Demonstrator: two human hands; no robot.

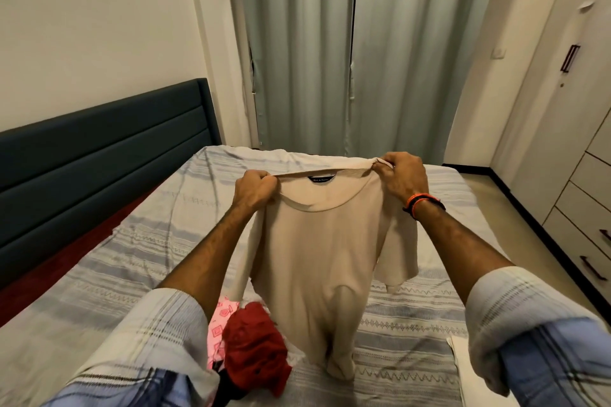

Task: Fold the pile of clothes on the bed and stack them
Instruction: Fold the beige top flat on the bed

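Soft beige knit T-shirt hanging limp, left hand and right hand gripping shoulders, striped bedsheet

Left hand, right hand raised; fists

Cream walls, grey-green curtains drawn shut across the far side. Dark padded headboard at left — bed under a grey-and-white striped cover. Cream wardrobe with drawers at right, dark handles. Light floor — dim, warm lighting.
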